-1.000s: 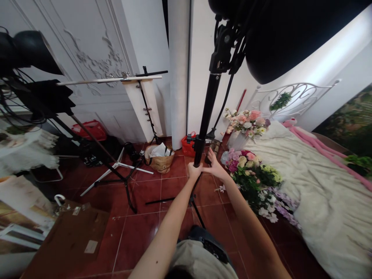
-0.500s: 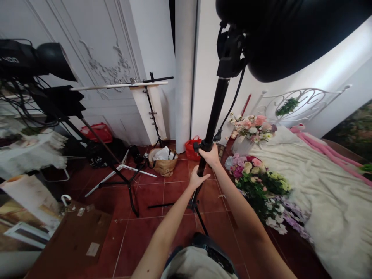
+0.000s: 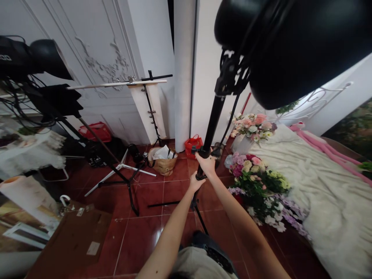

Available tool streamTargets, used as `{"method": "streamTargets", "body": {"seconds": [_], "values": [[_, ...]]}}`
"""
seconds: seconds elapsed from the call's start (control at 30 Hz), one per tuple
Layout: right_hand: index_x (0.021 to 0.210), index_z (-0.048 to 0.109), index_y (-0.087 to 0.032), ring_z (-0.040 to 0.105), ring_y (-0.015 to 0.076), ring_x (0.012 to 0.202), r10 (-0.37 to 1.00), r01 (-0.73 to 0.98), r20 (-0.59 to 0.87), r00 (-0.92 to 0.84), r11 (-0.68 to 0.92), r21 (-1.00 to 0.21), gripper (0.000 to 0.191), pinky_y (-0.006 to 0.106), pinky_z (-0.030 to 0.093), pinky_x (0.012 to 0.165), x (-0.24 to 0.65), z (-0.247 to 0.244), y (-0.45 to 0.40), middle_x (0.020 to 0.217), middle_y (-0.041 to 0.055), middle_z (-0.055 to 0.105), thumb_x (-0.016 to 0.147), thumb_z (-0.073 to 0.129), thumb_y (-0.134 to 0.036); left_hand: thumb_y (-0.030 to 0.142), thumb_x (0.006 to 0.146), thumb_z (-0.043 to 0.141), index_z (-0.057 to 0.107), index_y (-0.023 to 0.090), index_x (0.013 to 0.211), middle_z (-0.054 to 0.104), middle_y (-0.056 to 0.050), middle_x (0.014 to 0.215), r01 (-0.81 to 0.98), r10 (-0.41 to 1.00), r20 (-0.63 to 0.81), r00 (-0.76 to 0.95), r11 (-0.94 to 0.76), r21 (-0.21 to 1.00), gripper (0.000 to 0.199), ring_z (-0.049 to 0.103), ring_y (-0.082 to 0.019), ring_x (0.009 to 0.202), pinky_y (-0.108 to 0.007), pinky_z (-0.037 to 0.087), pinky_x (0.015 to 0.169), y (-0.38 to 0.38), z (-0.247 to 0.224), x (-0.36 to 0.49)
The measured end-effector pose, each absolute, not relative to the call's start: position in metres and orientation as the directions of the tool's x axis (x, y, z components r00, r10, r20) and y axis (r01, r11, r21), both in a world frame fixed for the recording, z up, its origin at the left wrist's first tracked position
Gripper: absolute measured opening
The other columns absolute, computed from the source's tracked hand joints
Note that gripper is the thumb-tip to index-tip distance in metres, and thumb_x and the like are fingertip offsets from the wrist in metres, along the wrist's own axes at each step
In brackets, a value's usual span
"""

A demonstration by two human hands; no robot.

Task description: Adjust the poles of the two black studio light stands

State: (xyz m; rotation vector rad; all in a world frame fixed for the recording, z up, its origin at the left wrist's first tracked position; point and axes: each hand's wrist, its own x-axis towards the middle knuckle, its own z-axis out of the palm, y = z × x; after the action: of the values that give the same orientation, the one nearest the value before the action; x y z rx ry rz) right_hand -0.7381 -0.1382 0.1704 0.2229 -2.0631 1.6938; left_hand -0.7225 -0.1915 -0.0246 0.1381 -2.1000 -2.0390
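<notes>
A black light stand (image 3: 213,124) rises in front of me, slightly tilted, with a large black lamp head (image 3: 290,50) on top at the upper right. My right hand (image 3: 207,163) is wrapped round the pole just under a black collar knob. Lower on the same pole, my left hand (image 3: 197,181) is closed round it. A black cable (image 3: 232,116) hangs down from the lamp to a spot beside my right hand. The stand's legs (image 3: 200,219) spread on the red tiled floor.
At right are flower bunches (image 3: 255,174) and a bed with a cream cover (image 3: 328,186). Left stand another lamp (image 3: 48,58), its stand legs and a cardboard box (image 3: 72,236). A woven basket (image 3: 164,164) and a red bag (image 3: 192,144) sit by the wall.
The lamp head has come lower and looks larger, covering part of the bed's headboard. Both hands remain on the pole, the right slightly lower and further left.
</notes>
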Motion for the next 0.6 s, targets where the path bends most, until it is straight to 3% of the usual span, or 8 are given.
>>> {"method": "streamTargets", "body": {"seconds": [0.17,0.43,0.6], "values": [[0.074,0.053,-0.018,0.055,0.0155,0.067,-0.121,-0.374,0.356,-0.927,0.195,-0.907,0.022,0.030,0.046,0.070,-0.747,0.120,-0.122,0.068,-0.0005,0.059,0.057,0.062,-0.027,0.017,0.056,0.071,0.060,0.012,0.085,0.067,-0.006,0.083,0.105,-0.207,0.099,-0.973,-0.019,0.994,0.031,0.061,-0.018,0.079,-0.030,0.048,0.074,-0.190,-0.026,-0.724],[0.075,0.052,-0.017,0.057,0.0167,0.072,-0.105,-0.318,0.304,-0.947,0.149,-0.936,0.023,0.029,0.048,0.070,-0.742,0.071,-0.126,0.075,0.0038,0.062,0.057,0.063,-0.026,0.020,0.054,0.071,0.063,0.009,0.086,0.068,-0.010,0.083,0.105,-0.214,0.089,-0.973,-0.062,0.993,0.034,0.062,-0.021,0.077,-0.032,0.050,0.069,-0.192,-0.033,-0.728],[0.074,0.055,-0.016,0.059,0.0170,0.071,-0.287,-0.356,0.289,-0.913,0.220,-0.908,0.019,0.029,0.048,0.070,-0.745,0.073,-0.115,0.074,0.0029,0.063,0.059,0.061,-0.025,0.023,0.055,0.071,0.064,0.008,0.077,0.068,-0.011,0.079,0.098,-0.179,0.083,-0.980,-0.076,0.992,0.028,0.062,-0.022,0.074,-0.036,0.050,0.070,-0.192,-0.036,-0.729]]}}
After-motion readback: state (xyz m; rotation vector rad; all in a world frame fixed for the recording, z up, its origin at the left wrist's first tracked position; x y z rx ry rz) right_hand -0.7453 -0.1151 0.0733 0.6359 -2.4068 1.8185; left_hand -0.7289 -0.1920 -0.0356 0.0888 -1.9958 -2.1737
